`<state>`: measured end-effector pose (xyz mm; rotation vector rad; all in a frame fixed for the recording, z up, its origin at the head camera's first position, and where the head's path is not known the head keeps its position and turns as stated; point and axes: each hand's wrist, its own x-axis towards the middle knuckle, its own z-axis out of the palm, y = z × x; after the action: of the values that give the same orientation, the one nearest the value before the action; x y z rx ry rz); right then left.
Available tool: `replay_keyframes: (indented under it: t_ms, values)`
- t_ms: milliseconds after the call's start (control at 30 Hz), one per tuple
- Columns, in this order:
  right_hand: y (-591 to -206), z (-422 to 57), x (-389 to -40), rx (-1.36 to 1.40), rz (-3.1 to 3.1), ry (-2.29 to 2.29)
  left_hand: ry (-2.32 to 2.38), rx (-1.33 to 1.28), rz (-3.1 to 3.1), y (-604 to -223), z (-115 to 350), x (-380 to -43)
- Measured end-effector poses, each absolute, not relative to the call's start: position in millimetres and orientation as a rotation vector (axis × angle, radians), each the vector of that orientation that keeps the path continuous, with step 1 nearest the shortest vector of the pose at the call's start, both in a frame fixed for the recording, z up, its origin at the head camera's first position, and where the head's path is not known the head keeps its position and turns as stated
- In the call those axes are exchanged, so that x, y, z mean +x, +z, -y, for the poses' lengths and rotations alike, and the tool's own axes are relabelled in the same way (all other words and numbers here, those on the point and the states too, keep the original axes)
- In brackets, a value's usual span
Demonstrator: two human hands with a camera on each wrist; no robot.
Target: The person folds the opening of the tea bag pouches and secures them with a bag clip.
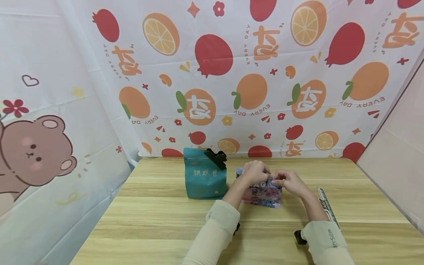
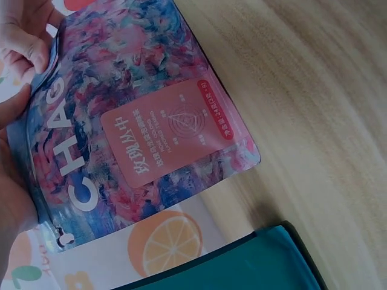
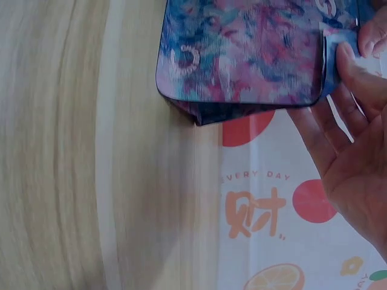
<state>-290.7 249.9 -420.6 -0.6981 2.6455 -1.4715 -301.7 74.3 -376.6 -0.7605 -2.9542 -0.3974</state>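
A pink-and-blue patterned tea pouch (image 1: 264, 196) stands on the table with lettering across its front and a pink label (image 2: 172, 133). My left hand (image 1: 255, 173) grips its top edge from the left. At the top right corner, my right hand (image 1: 292, 182) pinches the edge between thumb and fingers. Seen from the right wrist, a blue flap at the pouch's top is folded under the right thumb (image 3: 360, 75). The left wrist view has both hands close together along the top edge.
Left of the pouch stands a teal bag (image 1: 205, 182) with a black clip (image 1: 216, 159) across its top right corner. A white-and-green patterned strip (image 1: 328, 208) lies right of the right forearm. A fruit-print cloth (image 1: 215, 92) hangs behind the wooden table (image 1: 149, 217).
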Motion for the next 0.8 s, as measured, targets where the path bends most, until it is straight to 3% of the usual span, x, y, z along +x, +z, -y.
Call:
replay_keyframes:
  t_ms: [800]
  values:
    - [-422.4, -256.8, -286.6, -0.753, -2.586, -1.407, -0.257, -0.748, 3.01, -372.7, -76.5, -295.0]
